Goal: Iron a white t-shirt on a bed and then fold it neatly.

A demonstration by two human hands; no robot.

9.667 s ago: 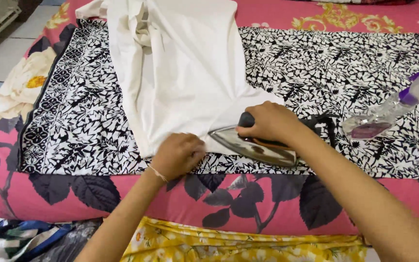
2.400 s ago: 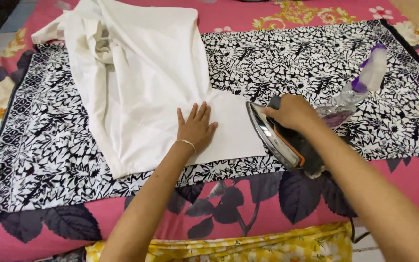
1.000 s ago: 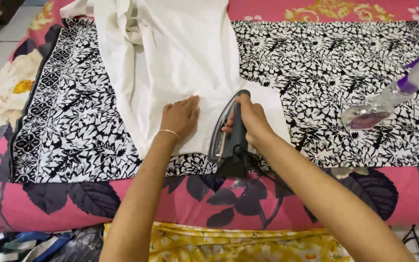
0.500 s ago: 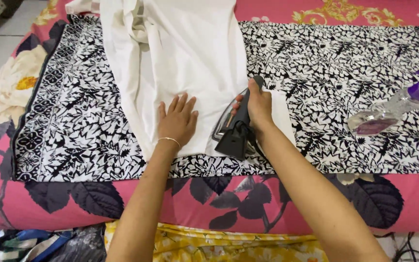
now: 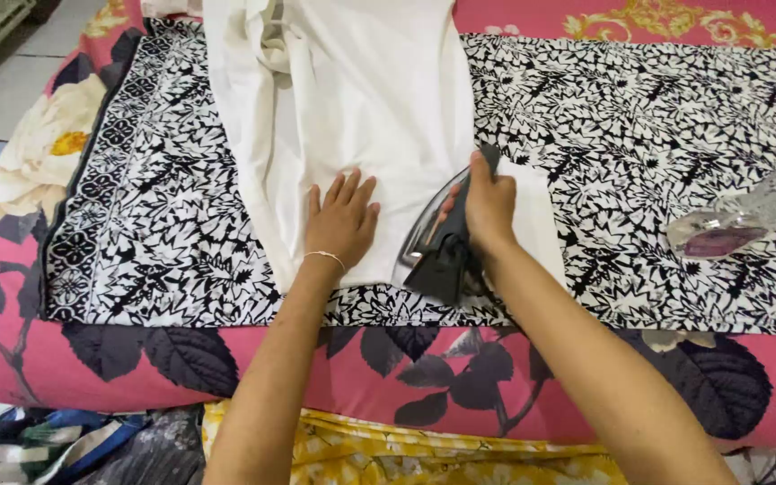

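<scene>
Nearest the camera, a yellow flowered cloth [image 5: 424, 454] lies below the edge of a pink bedsheet with dark leaves [image 5: 253, 368]. Above that edge a black-and-white patterned cloth [image 5: 154, 242] is spread flat, and a white garment [image 5: 361, 108] lies on it, running away toward the far side.

The left hand [image 5: 343, 223] rests palm down on the near end of the white garment, fingers spread and flat, a thin bracelet at the wrist. Just beside it, the right hand [image 5: 489, 205] is wrapped tight around the handle of a dark iron [image 5: 442, 238], which sits on the garment's near right corner, tilted so its shiny soleplate shows on the left.

Farther right, well apart from both hands, a clear spray bottle with a purple top [image 5: 747, 216] lies on its side on the patterned cloth; a little liquid pools in its lower end.
</scene>
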